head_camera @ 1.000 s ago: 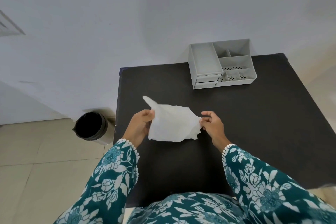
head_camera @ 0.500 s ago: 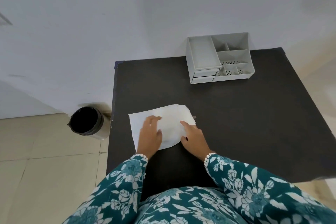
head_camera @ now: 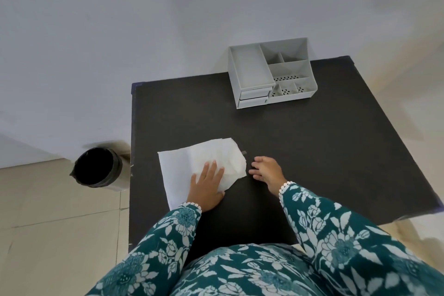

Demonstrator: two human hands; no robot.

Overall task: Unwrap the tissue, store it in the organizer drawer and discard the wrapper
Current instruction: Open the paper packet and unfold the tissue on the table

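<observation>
A white tissue (head_camera: 192, 161) lies spread flat on the black table (head_camera: 312, 146) near its left front. My left hand (head_camera: 206, 185) rests palm down on the tissue's near part, fingers spread. Just off the tissue's right edge, my right hand (head_camera: 268, 170) sits on the table with fingers apart, holding nothing. The grey organizer (head_camera: 269, 72) stands at the table's far edge, its two small drawers (head_camera: 254, 97) at the front left both closed. No wrapper shows in view.
A round bin with a black liner (head_camera: 96, 168) stands on the tiled floor left of the table. A white wall runs behind the table. My patterned teal sleeves fill the bottom of the view.
The tissue was held up between both hands, then laid on the table. My left hand now presses it flat and my right hand has slid off its right edge.
</observation>
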